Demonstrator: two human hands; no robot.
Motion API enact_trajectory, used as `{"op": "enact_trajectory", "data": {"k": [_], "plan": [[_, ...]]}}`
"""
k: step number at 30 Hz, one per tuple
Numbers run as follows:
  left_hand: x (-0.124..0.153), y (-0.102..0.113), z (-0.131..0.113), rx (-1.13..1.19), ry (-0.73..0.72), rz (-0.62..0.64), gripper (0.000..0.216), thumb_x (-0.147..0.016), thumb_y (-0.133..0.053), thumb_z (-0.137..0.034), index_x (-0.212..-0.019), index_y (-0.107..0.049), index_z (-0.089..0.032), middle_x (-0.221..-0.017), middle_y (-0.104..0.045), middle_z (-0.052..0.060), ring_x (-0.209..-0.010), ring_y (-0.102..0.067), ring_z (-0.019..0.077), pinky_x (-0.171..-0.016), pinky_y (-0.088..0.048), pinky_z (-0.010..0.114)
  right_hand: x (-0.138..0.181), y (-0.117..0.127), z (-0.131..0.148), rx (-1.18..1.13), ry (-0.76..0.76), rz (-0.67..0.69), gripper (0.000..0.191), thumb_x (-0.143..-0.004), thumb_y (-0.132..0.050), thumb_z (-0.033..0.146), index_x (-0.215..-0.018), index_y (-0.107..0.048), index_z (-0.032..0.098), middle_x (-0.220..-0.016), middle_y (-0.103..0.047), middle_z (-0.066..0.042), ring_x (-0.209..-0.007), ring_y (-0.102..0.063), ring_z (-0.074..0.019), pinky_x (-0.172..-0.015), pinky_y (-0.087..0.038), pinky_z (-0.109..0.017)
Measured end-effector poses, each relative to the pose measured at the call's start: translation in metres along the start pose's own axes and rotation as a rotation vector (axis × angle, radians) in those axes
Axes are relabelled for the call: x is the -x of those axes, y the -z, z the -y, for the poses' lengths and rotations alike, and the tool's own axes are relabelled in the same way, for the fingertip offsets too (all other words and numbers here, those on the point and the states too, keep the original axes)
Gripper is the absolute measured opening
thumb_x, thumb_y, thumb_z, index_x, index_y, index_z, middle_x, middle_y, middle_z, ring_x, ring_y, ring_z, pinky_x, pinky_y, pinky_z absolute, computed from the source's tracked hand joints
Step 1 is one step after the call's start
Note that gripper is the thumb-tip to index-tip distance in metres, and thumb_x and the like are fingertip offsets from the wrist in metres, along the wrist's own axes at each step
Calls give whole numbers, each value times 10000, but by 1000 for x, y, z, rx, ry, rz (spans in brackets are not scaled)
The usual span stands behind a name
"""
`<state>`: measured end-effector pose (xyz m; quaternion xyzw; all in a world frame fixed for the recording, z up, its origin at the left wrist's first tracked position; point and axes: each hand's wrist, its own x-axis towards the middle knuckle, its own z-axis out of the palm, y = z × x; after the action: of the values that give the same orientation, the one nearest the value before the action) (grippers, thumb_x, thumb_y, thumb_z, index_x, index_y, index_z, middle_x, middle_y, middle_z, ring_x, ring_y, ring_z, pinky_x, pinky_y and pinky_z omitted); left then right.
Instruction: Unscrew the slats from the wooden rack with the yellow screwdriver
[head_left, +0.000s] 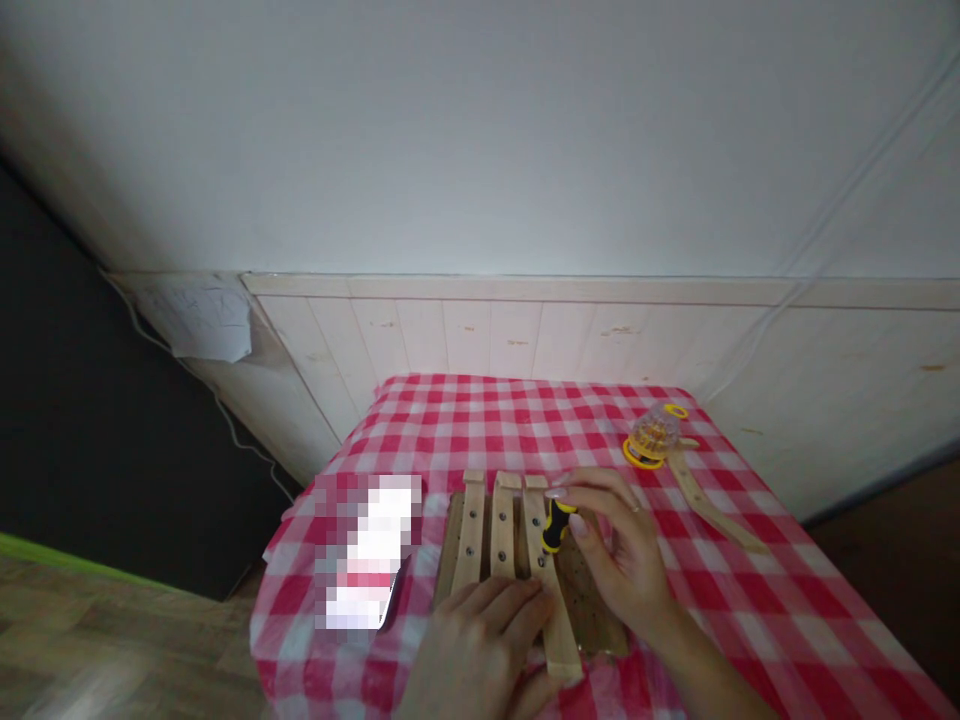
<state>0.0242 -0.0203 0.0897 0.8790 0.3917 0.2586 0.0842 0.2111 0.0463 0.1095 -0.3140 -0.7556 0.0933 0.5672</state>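
R hand (628, 562) grips driver (556, 526): keep it sq. to near screw (541, 562). L hand (486, 635) on right strip (562, 638), grip unclear: press flat.

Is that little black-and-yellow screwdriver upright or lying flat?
Roughly upright, slightly tilted: the right hand holds the screwdriver by its handle, lower end pointing down toward a screw in a wooden strip.

- Right hand (619, 555): fingers on black-and-yellow screwdriver (556, 527), held at the rightmost strip.
- Left hand (484, 635): laid across three screw-studded wooden strips (503, 535), side by side on board (592, 605).
- Tablecloth (517, 430): red-and-white check.
- Clear container (655, 436), yellow-trimmed, beside loose wooden strip (705, 508).
- Pixelated pale object (375, 550), left of board.
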Motion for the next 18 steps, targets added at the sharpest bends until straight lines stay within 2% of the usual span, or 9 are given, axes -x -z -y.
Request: {"op": "enact_trajectory", "data": {"k": [4,8,10,13,15,18], "plan": [[0,-1,-2,17,11,-32,416,-835,-780,-429,-1144,-675,-171,-1112,-757,55,-921,-736,282,-737,-633,390,0,-1,2,-52,46,17,164,-919,-628,234,-1077,-662,268,-926,-724,-47,-868,-701,-196,-742,-601,-314],[0,1,-4,25,24,-45,401,-828,-791,-411,-1132,-678,-174,-1091,-761,58,-900,-737,282,-719,-633,388,4,-3,3,-72,7,-81,194,-837,-757,274,-1008,-666,267,-873,-730,-37,-808,-710,-201,-697,-607,-316],[0,3,-5,36,34,-37,405,-813,-809,-385,-1127,-679,-164,-1094,-760,61,-902,-735,281,-734,-632,391,6,-3,3,-56,-29,-71,167,-873,-704,207,-1025,-675,272,-891,-751,-40,-833,-728,-204,-736,-613,-327],[0,3,-5,54,37,-29,423,-797,-823,-368,-1132,-678,-156,-1105,-757,65,-924,-731,284,-752,-631,396,7,-2,2,-38,-53,30,287,-942,-556,148,-1177,-651,284,-1058,-770,-64,-974,-737,-214,-829,-613,-349],[0,2,-4,55,38,-25,418,-814,-807,-383,-1144,-676,-163,-1111,-756,64,-932,-730,285,-746,-632,398,7,-2,2,-44,-31,80,361,-963,-482,131,-1259,-609,296,-1158,-750,-68,-1060,-718,-215,-867,-608,-364],[0,1,-3,55,26,-34,398,-845,-771,-426,-1140,-678,-174,-1109,-757,59,-925,-733,284,-739,-632,402,7,-4,3,-74,36,115,359,-953,-482,115,-1233,-598,308,-1223,-725,-68,-1119,-694,-225,-881,-603,-399]]}}
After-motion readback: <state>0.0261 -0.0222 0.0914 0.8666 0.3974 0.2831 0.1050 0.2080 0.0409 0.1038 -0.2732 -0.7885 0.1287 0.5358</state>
